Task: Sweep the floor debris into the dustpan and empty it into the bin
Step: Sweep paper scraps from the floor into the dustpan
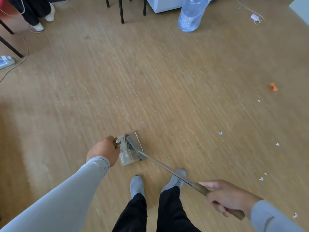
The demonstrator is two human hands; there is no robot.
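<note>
A grey dustpan (124,159) sits on the wooden floor just ahead of my feet. My left hand (102,152) grips the top of its brown handle (115,142). My right hand (224,197) holds the brown grip of a broom whose metal shaft (160,163) slants down to the left. The broom head (133,146) rests at the dustpan's mouth. Small white paper scraps (221,133) lie scattered on the floor to the right, with an orange scrap (273,87) further off. A bin lined with clear blue plastic (192,14) stands at the back.
Black chair legs (121,10) and a white cabinet (164,3) stand at the back. Another person's legs (39,14) are at the top left, near a power strip (5,61) and a cable (25,47). String and a tag (255,16) lie at the top right.
</note>
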